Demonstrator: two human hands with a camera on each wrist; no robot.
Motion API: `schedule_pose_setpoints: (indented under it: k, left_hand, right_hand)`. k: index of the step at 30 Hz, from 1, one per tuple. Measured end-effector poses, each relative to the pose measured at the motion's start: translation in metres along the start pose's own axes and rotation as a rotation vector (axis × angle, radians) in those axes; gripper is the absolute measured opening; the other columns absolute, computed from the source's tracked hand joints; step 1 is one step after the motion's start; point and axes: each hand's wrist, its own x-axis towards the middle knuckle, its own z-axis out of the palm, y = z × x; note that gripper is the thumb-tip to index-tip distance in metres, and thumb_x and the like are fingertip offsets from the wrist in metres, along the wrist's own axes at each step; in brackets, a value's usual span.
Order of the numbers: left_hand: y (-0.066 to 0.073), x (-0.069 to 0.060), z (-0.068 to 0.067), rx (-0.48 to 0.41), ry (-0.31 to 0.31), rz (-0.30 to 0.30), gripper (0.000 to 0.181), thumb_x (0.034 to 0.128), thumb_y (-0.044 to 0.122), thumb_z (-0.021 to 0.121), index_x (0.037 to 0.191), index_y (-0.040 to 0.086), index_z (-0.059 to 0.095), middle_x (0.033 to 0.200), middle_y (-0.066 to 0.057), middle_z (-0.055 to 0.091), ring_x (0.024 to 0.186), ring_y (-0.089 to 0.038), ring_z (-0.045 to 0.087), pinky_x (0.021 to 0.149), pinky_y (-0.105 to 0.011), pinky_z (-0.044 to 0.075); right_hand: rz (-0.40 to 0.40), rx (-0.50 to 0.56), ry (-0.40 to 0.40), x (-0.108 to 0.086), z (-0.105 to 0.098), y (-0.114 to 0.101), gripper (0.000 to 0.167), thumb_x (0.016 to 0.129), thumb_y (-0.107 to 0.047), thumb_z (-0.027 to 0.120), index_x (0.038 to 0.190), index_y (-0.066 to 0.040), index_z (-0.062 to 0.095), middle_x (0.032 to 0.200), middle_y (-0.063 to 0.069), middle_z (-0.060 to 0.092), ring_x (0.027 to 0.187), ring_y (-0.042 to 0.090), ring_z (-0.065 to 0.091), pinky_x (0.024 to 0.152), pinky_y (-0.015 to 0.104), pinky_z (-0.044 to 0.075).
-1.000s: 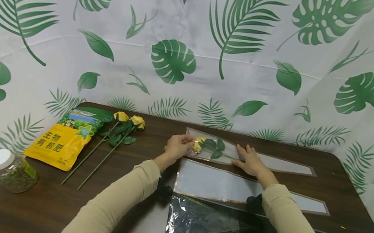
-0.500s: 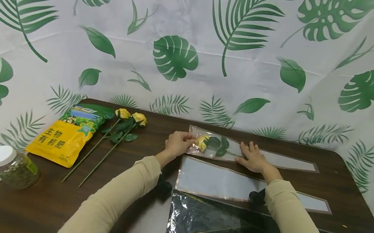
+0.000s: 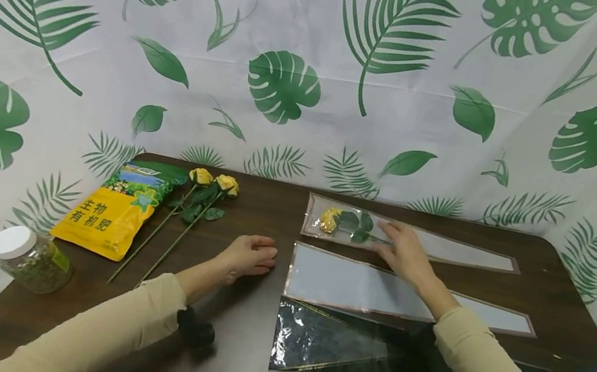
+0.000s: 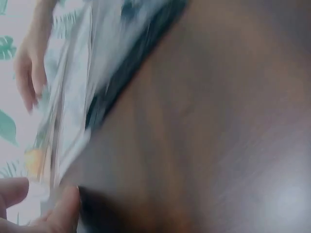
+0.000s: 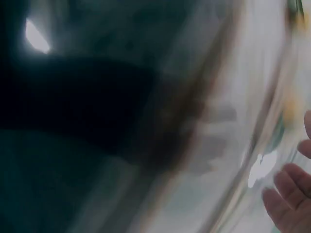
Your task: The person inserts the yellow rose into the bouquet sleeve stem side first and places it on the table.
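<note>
The work area is bounded at the rear and both sides by white fabric (image 3: 316,11), printed with green leaves (image 3: 283,88) and crossed by a horizontal crease. Before it, a dark brown wood-grain table (image 3: 264,213) is positioned. A pale light reflection (image 4: 289,204) is cast on the tabletop.

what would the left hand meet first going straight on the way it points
The left hand would probably meet the left end of the middle wrapper first, though its height is unclear, so it might pass over.
</note>
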Motion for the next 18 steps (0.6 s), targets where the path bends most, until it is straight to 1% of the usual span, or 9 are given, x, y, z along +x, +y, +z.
schedule_pose_setpoints:
  k: [1, 2, 4, 5, 7, 10, 13, 15, 18]
  left_hand:
    - [0.001, -0.008, -0.001, -0.038, -0.031, -0.034, 0.046, 0.0984, 0.007, 0.046, 0.139, -0.011, 0.032, 0.137, -0.031, 0.041, 0.122, -0.04, 0.049, 0.099, -0.045, 0.043]
    - [0.002, -0.016, 0.0, -0.066, -0.061, -0.059, 0.047, 0.0991, 0.007, 0.044, 0.14, -0.012, 0.029, 0.14, -0.032, 0.036, 0.125, -0.041, 0.045, 0.101, -0.046, 0.041]
    - [0.003, -0.026, 0.002, -0.109, -0.096, -0.09, 0.049, 0.0994, 0.006, 0.043, 0.141, -0.013, 0.026, 0.143, -0.033, 0.031, 0.128, -0.042, 0.041, 0.104, -0.047, 0.038]
    - [0.003, -0.029, 0.004, -0.122, -0.107, -0.097, 0.049, 0.0994, 0.006, 0.043, 0.141, -0.013, 0.025, 0.143, -0.033, 0.03, 0.128, -0.042, 0.04, 0.104, -0.047, 0.037]
    - [0.004, -0.032, 0.009, -0.136, -0.118, -0.104, 0.049, 0.0991, 0.006, 0.044, 0.14, -0.014, 0.025, 0.143, -0.034, 0.031, 0.128, -0.042, 0.04, 0.105, -0.048, 0.036]
    - [0.003, -0.03, 0.017, -0.133, -0.115, -0.126, 0.049, 0.0985, 0.006, 0.045, 0.139, -0.013, 0.027, 0.139, -0.033, 0.038, 0.125, -0.041, 0.045, 0.104, -0.049, 0.037]
    - [0.002, -0.023, 0.024, -0.125, -0.081, -0.159, 0.048, 0.0964, 0.006, 0.05, 0.137, -0.013, 0.033, 0.127, -0.03, 0.052, 0.113, -0.035, 0.057, 0.1, -0.047, 0.042]
    - [0.001, -0.017, 0.027, -0.113, -0.063, -0.178, 0.047, 0.0945, 0.007, 0.054, 0.135, -0.012, 0.038, 0.114, -0.022, 0.06, 0.1, -0.026, 0.062, 0.094, -0.041, 0.048]
    - [0.0, -0.011, 0.032, -0.06, -0.05, -0.181, 0.047, 0.0914, 0.009, 0.06, 0.131, -0.011, 0.044, 0.095, -0.008, 0.061, 0.081, -0.013, 0.057, 0.079, -0.028, 0.052]
  right_hand:
    - [-0.064, -0.004, 0.018, -0.001, 0.001, -0.012, 0.049, 0.085, -0.011, 0.069, 0.126, 0.008, 0.053, 0.118, 0.032, 0.054, 0.108, 0.045, 0.051, 0.088, 0.055, 0.044]
    - [-0.123, -0.002, 0.015, -0.002, 0.002, -0.024, 0.046, 0.083, -0.012, 0.071, 0.123, 0.006, 0.057, 0.112, 0.029, 0.057, 0.101, 0.042, 0.054, 0.083, 0.052, 0.047]
    - [-0.215, -0.016, -0.026, -0.005, 0.008, -0.045, 0.045, 0.081, -0.016, 0.074, 0.12, 0.003, 0.061, 0.105, 0.022, 0.059, 0.093, 0.034, 0.056, 0.076, 0.045, 0.049]
    - [-0.249, -0.04, -0.046, -0.007, 0.012, -0.053, 0.045, 0.08, -0.018, 0.075, 0.119, 0.002, 0.062, 0.103, 0.02, 0.059, 0.09, 0.031, 0.056, 0.073, 0.042, 0.049]
    - [-0.281, -0.086, -0.078, -0.009, 0.02, -0.063, 0.047, 0.077, -0.021, 0.078, 0.116, 0.0, 0.064, 0.1, 0.018, 0.058, 0.084, 0.027, 0.054, 0.07, 0.037, 0.047]
    - [-0.304, -0.143, -0.074, -0.01, 0.03, -0.068, 0.046, 0.072, -0.024, 0.081, 0.11, -0.001, 0.068, 0.093, 0.015, 0.056, 0.077, 0.022, 0.048, 0.064, 0.032, 0.043]
    - [-0.322, -0.137, -0.063, -0.01, 0.035, -0.067, 0.045, 0.071, -0.025, 0.081, 0.108, -0.002, 0.069, 0.091, 0.013, 0.054, 0.074, 0.019, 0.044, 0.062, 0.029, 0.04]
    - [-0.331, -0.116, -0.051, -0.01, 0.037, -0.067, 0.046, 0.072, -0.025, 0.081, 0.109, -0.001, 0.068, 0.091, 0.014, 0.054, 0.074, 0.019, 0.044, 0.062, 0.029, 0.04]
    - [-0.326, -0.097, -0.048, -0.012, 0.039, -0.067, 0.047, 0.072, -0.025, 0.08, 0.11, 0.0, 0.068, 0.092, 0.014, 0.053, 0.075, 0.019, 0.044, 0.064, 0.03, 0.04]
